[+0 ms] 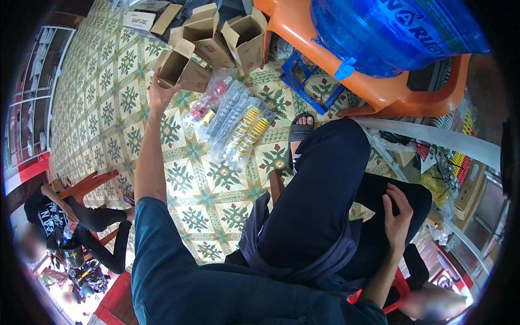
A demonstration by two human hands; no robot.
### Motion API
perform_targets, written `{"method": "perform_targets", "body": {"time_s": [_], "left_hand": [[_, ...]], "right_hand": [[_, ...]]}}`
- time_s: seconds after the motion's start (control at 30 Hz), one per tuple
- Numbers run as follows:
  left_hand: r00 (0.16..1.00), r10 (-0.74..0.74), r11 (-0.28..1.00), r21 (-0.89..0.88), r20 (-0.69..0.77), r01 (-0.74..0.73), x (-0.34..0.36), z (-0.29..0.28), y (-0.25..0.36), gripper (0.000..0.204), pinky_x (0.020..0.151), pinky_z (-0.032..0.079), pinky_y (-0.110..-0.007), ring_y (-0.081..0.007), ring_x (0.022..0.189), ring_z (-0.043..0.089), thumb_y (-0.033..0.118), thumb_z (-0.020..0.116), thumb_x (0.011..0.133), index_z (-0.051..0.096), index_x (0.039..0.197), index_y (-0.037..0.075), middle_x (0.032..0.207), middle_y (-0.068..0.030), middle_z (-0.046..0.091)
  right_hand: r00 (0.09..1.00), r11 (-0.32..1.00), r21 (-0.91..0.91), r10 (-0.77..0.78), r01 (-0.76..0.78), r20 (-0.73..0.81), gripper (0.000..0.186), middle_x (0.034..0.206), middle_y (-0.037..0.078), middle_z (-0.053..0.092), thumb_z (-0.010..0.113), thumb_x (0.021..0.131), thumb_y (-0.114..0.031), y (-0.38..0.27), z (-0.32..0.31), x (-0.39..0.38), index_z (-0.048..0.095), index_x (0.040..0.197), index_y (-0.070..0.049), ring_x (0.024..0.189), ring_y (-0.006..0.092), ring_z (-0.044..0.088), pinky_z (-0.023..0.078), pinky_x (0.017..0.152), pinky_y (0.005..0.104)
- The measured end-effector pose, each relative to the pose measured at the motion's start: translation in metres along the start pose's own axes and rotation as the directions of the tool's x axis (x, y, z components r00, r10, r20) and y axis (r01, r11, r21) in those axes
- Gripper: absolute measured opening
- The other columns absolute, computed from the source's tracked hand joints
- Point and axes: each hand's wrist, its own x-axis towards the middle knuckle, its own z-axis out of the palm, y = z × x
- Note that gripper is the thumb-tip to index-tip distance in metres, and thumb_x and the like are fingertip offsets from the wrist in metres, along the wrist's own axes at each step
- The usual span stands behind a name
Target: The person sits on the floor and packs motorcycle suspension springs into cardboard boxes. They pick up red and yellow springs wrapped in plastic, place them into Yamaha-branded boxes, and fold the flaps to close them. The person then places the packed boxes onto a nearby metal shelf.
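Observation:
My left hand point(162, 92) reaches forward and grips an open, upright cardboard box point(196, 77) by its near left side. Its flaps stand up, and the part I see inside is dark. Just to the right of that box, shock absorbers in clear plastic bags lie on the tiled floor: a red one point(218, 89), some with grey springs point(227, 108) and some with yellow springs point(246, 130). My right hand point(398, 214) rests on my right knee with its fingers apart and nothing in it.
Two more open cardboard boxes point(206, 35) point(246, 43) stand behind the held one. An orange plastic chair point(374, 89) carries a large blue water jug point(379, 38), near a blue frame point(309, 81). Shelving point(38, 97) and a seated person point(81, 222) are at left.

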Motion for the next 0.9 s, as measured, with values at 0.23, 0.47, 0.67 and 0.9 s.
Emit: {"method": "perform_targets", "body": {"time_s": [0.23, 0.47, 0.67, 0.9], "left_hand": [[0.981, -0.029, 0.973, -0.232, -0.193, -0.017, 0.013, 0.012, -0.034, 0.097, 0.098, 0.052, -0.036, -0.0254, 0.115, 0.066, 0.033, 0.094, 0.069, 0.049, 0.149, 0.0, 0.132, -0.0174, 0.065], [0.972, 0.034, 0.985, -0.159, -0.233, -0.073, 0.01, 0.022, -0.028, 0.104, 0.105, 0.047, -0.039, -0.0292, 0.126, 0.06, 0.038, 0.096, 0.067, 0.047, 0.15, -0.001, 0.137, -0.0224, 0.06], [0.989, -0.011, 0.999, 0.036, -0.15, 0.017, 0.018, 0.021, -0.025, 0.123, 0.111, 0.042, -0.05, -0.0415, 0.134, 0.05, 0.06, 0.094, 0.059, 0.041, 0.156, 0.006, 0.144, -0.03, 0.048], [0.983, -0.099, 0.988, 0.1, -0.152, 0.115, 0.016, 0.017, -0.008, 0.136, 0.118, 0.032, -0.055, -0.0463, 0.142, 0.037, 0.071, 0.091, 0.054, 0.034, 0.16, 0.007, 0.15, -0.0319, 0.04]], "right_hand": [[1.0, 1.0, -0.013, -0.002, 0.002, -0.011, 0.021, 0.124, 0.019, 0.071, 0.07, 0.096, -0.01, 0.0, -0.003, -0.002, 0.072, 0.111, 0.004, 0.116, 0.0318, 0.068, 0.05, 0.103, 0.0405], [1.0, 1.0, -0.027, 0.008, -0.008, -0.012, 0.021, 0.124, 0.019, 0.071, 0.07, 0.096, -0.011, 0.004, -0.002, -0.005, 0.073, 0.111, 0.004, 0.117, 0.0325, 0.068, 0.05, 0.103, 0.0406], [1.0, 1.0, -0.026, 0.005, -0.005, -0.005, 0.021, 0.124, 0.02, 0.071, 0.07, 0.097, -0.011, 0.003, -0.002, -0.002, 0.072, 0.11, 0.005, 0.116, 0.0331, 0.068, 0.05, 0.103, 0.041], [1.0, 1.0, -0.03, -0.011, 0.011, -0.021, 0.02, 0.122, 0.02, 0.071, 0.069, 0.097, -0.01, 0.005, -0.004, -0.005, 0.071, 0.11, 0.006, 0.115, 0.0341, 0.069, 0.05, 0.102, 0.0408]]}}
